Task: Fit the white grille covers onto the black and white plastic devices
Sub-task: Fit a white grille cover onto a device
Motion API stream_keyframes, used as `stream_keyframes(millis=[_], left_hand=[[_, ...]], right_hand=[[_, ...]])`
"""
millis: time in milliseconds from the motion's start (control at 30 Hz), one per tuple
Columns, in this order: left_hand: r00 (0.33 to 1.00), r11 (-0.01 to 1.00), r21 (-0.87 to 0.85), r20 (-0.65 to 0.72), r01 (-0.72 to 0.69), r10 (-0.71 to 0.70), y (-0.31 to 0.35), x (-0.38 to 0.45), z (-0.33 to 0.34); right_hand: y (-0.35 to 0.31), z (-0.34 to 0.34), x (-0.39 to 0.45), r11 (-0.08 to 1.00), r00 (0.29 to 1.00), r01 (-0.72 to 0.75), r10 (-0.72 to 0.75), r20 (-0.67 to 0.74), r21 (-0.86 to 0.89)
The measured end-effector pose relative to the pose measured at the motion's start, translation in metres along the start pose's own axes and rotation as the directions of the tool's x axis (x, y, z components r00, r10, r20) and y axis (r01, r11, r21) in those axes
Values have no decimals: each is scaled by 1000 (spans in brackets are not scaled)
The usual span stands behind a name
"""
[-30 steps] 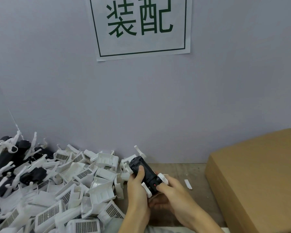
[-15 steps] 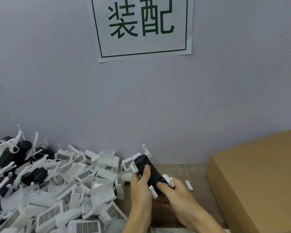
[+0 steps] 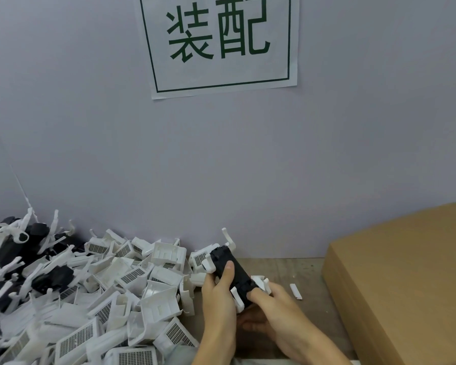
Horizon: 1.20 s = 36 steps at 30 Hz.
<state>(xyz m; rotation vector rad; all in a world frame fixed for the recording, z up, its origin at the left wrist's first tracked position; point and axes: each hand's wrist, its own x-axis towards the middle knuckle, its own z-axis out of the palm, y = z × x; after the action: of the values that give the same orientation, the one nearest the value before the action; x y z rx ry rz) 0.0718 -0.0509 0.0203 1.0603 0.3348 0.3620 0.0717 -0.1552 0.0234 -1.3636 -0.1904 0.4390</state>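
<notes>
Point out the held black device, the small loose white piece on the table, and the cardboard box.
black device (image 3: 231, 270), head view, its black body.
loose white piece (image 3: 295, 291), head view, its middle.
cardboard box (image 3: 406, 272), head view, its top face.

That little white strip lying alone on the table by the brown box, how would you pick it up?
Probably by its two long edges, pinched between thumb and fingertip, coming straight down from above. The white strip is thin and lies flat on the wooden table, so nothing sticks up to grab. The cardboard box sits close on its right, so there is more room from above or the left.
</notes>
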Motion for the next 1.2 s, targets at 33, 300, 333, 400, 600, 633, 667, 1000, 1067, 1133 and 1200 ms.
stream_keyframes(millis=[33,300,333,400,600,633,667,1000,1067,1133,1200], left_hand=[[1000,1000,-3,-6,0,0,0,1,0],[1000,1000,14,4,-15,15,0,0,2],[1000,1000,10,2,-16,16,0,0,2],[1000,1000,11,3,-21,21,0,1,2],[1000,1000,-16,7,-6,6,0,1,1],[1000,1000,-21,1,-2,3,1,2,0],[1000,1000,-23,-6,0,0,1,3,0],[999,995,97,43,0,-4,5,-5,4],[973,976,-54,107,211,-204,13,-7,4],[931,933,-130,197,337,-308,20,-6,-2],[894,896,-190,294,401,-338,30,-3,-8]], right_hand=[[0,0,0,1000,1000,-3,3,9,8],[-1,1,1,1000,996,-29,29,-81,-1],[-1,1,1,999,996,-32,33,-80,13],[-1,2,1,999,996,-32,35,-77,43],[-1,-1,1,997,999,-4,7,-36,78],[-1,-1,1,997,1000,-12,14,-28,74],[-1,-1,1,997,1000,-20,21,-18,71],[-2,-2,0,996,999,-39,42,-32,86],[-2,-5,-1,984,999,-6,-2,42,176],[-2,-12,-4,968,978,-14,-39,207,251],[-5,-17,-6,971,940,-26,-57,336,238]])
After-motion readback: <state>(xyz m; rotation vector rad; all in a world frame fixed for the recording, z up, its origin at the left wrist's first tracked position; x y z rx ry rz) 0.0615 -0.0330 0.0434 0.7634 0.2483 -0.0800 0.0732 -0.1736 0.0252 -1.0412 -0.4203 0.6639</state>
